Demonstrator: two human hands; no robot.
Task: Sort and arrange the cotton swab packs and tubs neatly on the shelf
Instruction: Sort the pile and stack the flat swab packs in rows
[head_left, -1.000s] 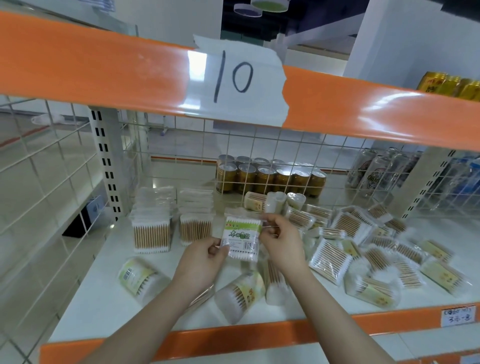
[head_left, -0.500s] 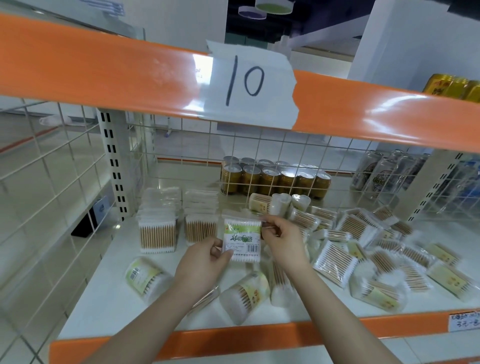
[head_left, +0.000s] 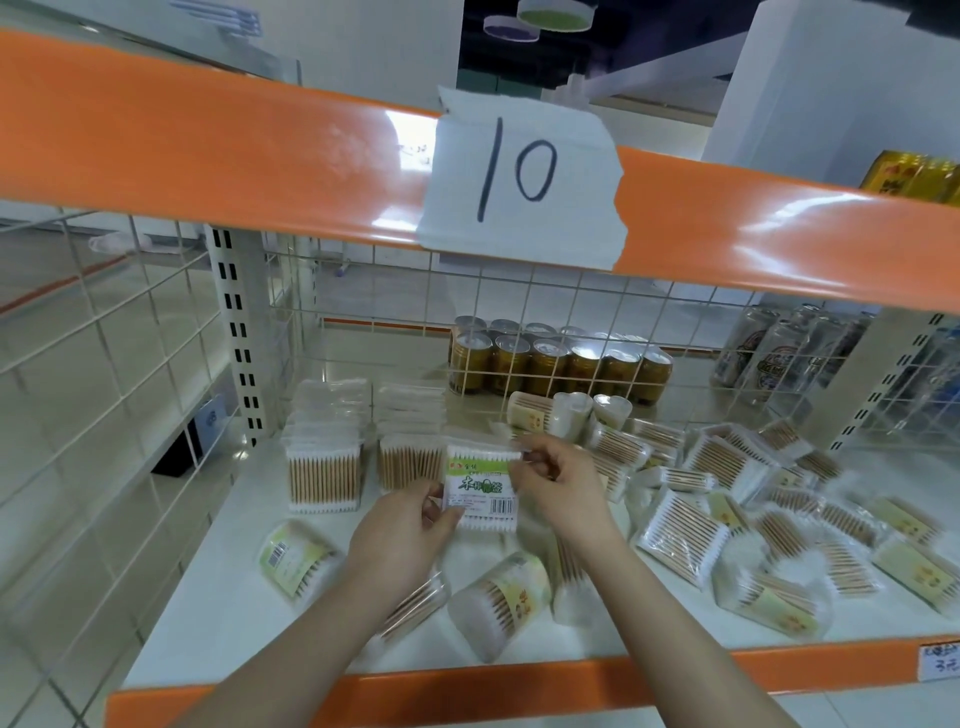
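Your left hand (head_left: 405, 525) pinches the lower-left corner and your right hand (head_left: 556, 483) the upper-right edge of a flat cotton swab pack (head_left: 482, 486), held upright above the shelf (head_left: 218, 597). It is likely light, its film slippery and crushable; grip the edges.

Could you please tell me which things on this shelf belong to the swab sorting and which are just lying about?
Part of the job:
labelled swab pack, held by left hand and right hand
standing pack rows
loose packs
round tubs

Just lying about:
gold cans behind the mesh
paper sign "10"
price tag
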